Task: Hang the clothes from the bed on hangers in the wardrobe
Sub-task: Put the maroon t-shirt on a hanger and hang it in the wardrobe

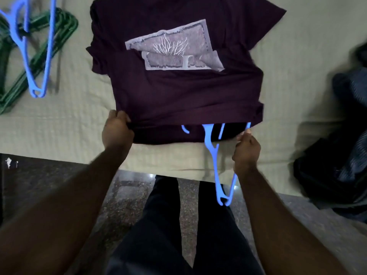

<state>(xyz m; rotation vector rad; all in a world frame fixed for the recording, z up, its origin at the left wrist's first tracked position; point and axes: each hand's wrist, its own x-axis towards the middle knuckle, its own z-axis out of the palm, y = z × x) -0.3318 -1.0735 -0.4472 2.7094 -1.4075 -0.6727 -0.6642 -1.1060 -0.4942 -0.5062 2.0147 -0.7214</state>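
A dark purple T-shirt [178, 92] with a pale tree print lies flat on the bed [59, 124], its hem toward me. My left hand [117, 130] grips the hem at its left corner and lifts the top layer. A blue plastic hanger [215, 161] is half inside the shirt's hem opening; its hook shows inside the opening and one end hangs out over the bed's edge. My right hand [246, 149] grips the hanger's bar beside the hem's right corner.
Another blue hanger [35, 56] lies on several green hangers [59, 36] at the bed's far left. A heap of dark and striped clothes [341, 155] sits at the right edge of the bed. Speckled stone floor and my dark-trousered legs [178, 235] are below.
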